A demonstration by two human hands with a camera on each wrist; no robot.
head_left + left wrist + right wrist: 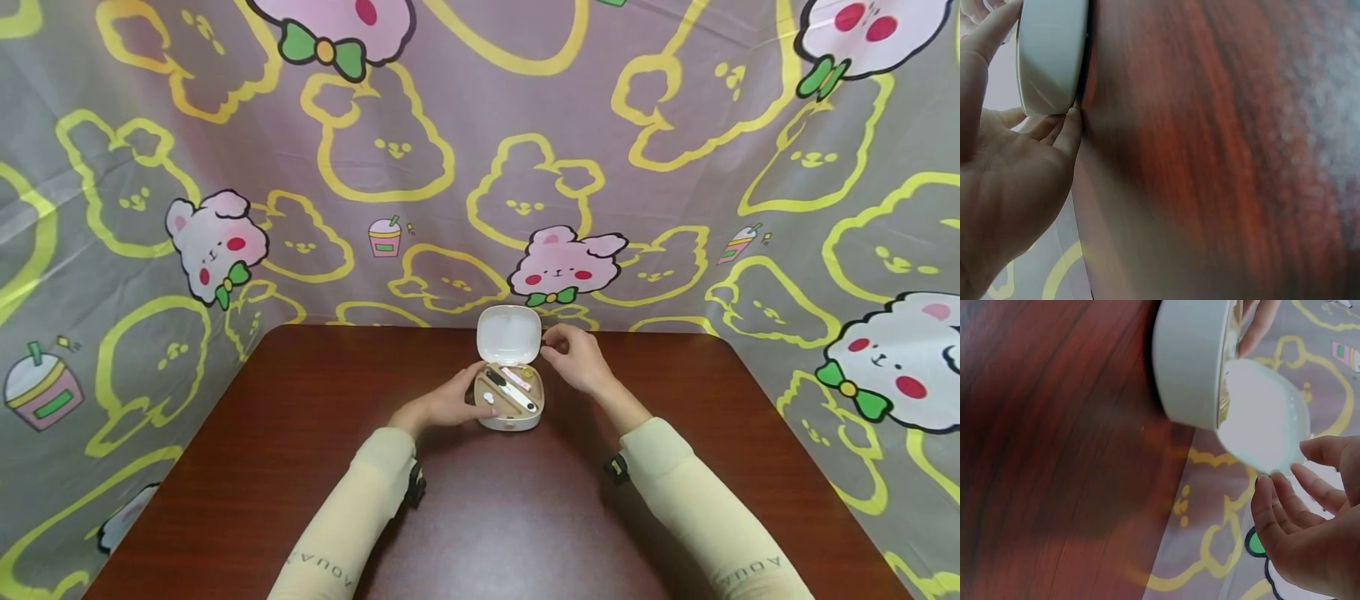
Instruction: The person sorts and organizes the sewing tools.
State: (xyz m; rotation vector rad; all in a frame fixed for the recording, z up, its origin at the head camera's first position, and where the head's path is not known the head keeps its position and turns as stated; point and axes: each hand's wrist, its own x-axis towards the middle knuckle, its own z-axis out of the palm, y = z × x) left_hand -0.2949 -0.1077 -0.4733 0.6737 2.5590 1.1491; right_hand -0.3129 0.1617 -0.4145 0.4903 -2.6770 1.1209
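Note:
A small white case [510, 423] stands on the table with its rounded lid [509, 335] raised. Inside, a tan tray [491, 398] bears a black-and-white pen-like stick [517, 393], a pink piece [515, 377], a small gold item [527, 372] and a little white piece [489, 398]. My left hand [448, 402] grips the case's left side, thumb at the front rim; its fingertips meet the case low down in the left wrist view. At the lid's right edge is my right hand [1310, 531], its bent fingertips touching or nearly touching the lid, thumb and forefinger apart.
The dark red-brown wooden table [315, 417] ends at a rounded back edge behind the case. A grey cartoon-print cloth [420, 150] hangs behind it and along both sides. Each wrist wears a dark strapped device [617, 468] below a pale sleeve [697, 508].

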